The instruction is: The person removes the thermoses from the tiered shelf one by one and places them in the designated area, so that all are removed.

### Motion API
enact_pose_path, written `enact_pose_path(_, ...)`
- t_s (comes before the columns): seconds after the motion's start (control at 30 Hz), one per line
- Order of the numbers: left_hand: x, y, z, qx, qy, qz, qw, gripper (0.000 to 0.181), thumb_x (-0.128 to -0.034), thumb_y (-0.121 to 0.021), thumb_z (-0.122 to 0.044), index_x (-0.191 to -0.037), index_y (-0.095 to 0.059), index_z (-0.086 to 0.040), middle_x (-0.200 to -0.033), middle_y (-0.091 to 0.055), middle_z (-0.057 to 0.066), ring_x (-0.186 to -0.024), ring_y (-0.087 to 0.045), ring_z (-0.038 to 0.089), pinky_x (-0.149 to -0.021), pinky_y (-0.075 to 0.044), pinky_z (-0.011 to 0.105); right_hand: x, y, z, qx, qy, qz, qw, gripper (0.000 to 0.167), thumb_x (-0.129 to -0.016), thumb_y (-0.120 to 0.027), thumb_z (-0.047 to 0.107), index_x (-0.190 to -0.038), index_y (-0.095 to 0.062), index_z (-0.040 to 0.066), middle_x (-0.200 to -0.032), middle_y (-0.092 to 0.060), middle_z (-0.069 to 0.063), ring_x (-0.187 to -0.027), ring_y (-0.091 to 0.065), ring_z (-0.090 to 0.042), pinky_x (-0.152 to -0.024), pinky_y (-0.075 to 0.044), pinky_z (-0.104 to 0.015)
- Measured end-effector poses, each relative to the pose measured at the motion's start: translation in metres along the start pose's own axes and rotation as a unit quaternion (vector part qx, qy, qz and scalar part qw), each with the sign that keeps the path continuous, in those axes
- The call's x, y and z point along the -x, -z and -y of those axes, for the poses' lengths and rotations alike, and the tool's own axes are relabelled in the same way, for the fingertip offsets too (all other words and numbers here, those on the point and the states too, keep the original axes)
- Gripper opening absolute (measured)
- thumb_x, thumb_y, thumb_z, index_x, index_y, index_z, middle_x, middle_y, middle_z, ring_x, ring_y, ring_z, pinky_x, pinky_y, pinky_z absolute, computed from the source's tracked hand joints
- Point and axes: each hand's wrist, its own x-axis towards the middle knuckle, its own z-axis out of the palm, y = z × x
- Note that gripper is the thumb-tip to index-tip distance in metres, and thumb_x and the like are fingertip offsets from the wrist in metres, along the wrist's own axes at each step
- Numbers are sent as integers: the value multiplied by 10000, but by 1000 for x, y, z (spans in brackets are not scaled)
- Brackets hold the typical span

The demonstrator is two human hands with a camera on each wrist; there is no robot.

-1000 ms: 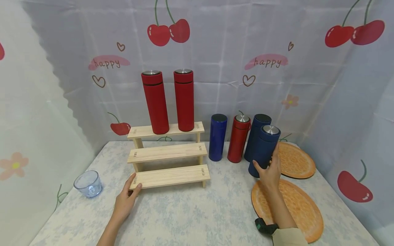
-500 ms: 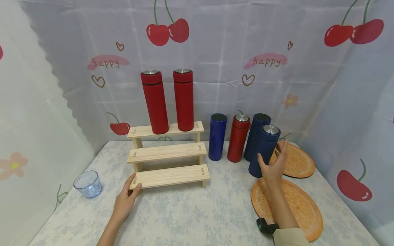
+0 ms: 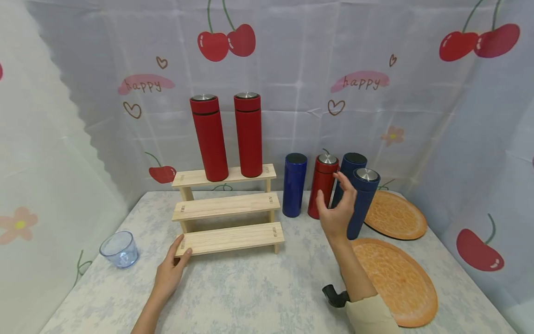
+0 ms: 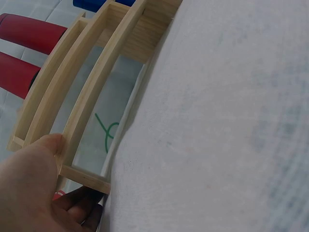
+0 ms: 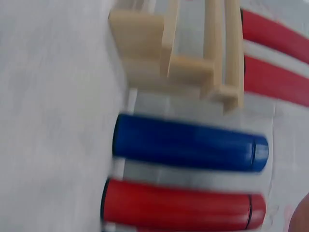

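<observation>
My left hand [image 3: 168, 272] holds the left end of the lowest step of a three-tier wooden display stand [image 3: 227, 239]. In the left wrist view the thumb lies over the plank, and the other fingers are curled by the end leg, partly in shadow. My right hand [image 3: 339, 214] is raised, thumb and fingers spread with nothing between them. Behind it stands a red thermos flask [image 3: 323, 188] with a silver lid; whether they touch cannot be told. Left of that is a bright blue flask [image 3: 294, 185]. Right of it stand two navy flasks, the nearer navy flask [image 3: 364, 202] silver-lidded.
Two tall red flasks, a left one [image 3: 209, 139] and a right one [image 3: 249, 135], stand on the top tier. A clear blue glass bowl [image 3: 120, 250] sits at the left. Two orange mats, a near mat [image 3: 400, 287] and a far mat [image 3: 398, 215], lie at the right.
My right hand has let go of the nearer navy flask and moved left, to in front of the red flask. The left hand stays on the stand.
</observation>
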Motion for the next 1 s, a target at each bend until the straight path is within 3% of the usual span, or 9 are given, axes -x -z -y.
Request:
enact_pose_path(0.13,-2,-2,-1,66,-48,-15,10000,683,-930,-413,-544,-1486,-183,-220,-1353,-383,311,-1129,-491,446,-887,-378,585,8,-33,27,-625,-216,494,9966,491,-712,-626,-204,-1166,-445,-164,-1141,-513,-296,-1087,-472,-385,-906,-379,-493)
enact_pose_path(0.27,-2,-2,-2,82,-66,-15,9999,679,-933,-411,-540,-1486,-181,-220,-1343,-394,313,-1121,-500,441,-888,-377,585,11,-66,38,-943,-170,871,9916,514,-700,-638,-216,-1174,-444,-168,-1153,-509,-294,-1099,-468,-386,-889,-384,-514)
enact_pose_path(0.5,-2,-2,-2,98,-50,-49,9999,683,-931,-411,-543,-1486,-181,-217,-1331,-409,313,-1106,-517,429,-888,-380,580,-8,-126,12,-1070,-292,1208,9865,683,-784,-720,23,-1360,-355,-7,-1293,-449,-170,-1201,-419,-279,-961,-381,-390)
enact_pose_path(0.67,0,-1,-1,88,-10,-33,10000,692,-925,-412,-552,-1487,-181,-220,-1344,-393,311,-1110,-515,426,-886,-387,573,-34,-152,12,-1067,-320,1430,9834,823,-798,-734,137,-1447,-233,76,-1384,-371,-111,-1255,-353,-208,-988,-355,-400)
enact_pose_path(0.8,2,2,0,26,51,-70,10000,690,-928,-410,-549,-1488,-179,-218,-1363,-369,309,-1140,-484,440,-900,-374,579,-47,-169,10,-887,-472,1826,9780,908,-806,-733,194,-1484,-133,124,-1440,-296,-88,-1272,-325,-209,-999,-342,-430)
enact_pose_path(1.0,0,0,0,123,-12,-53,9999,690,-925,-423,-544,-1485,-194,-212,-1373,-353,309,-1155,-467,444,-910,-371,571,-55,-182,2,-592,-1095,2573,9583,1021,-803,-738,197,-1496,12,216,-1527,-146,-8,-1342,-259,-189,-1045,-283,-414)
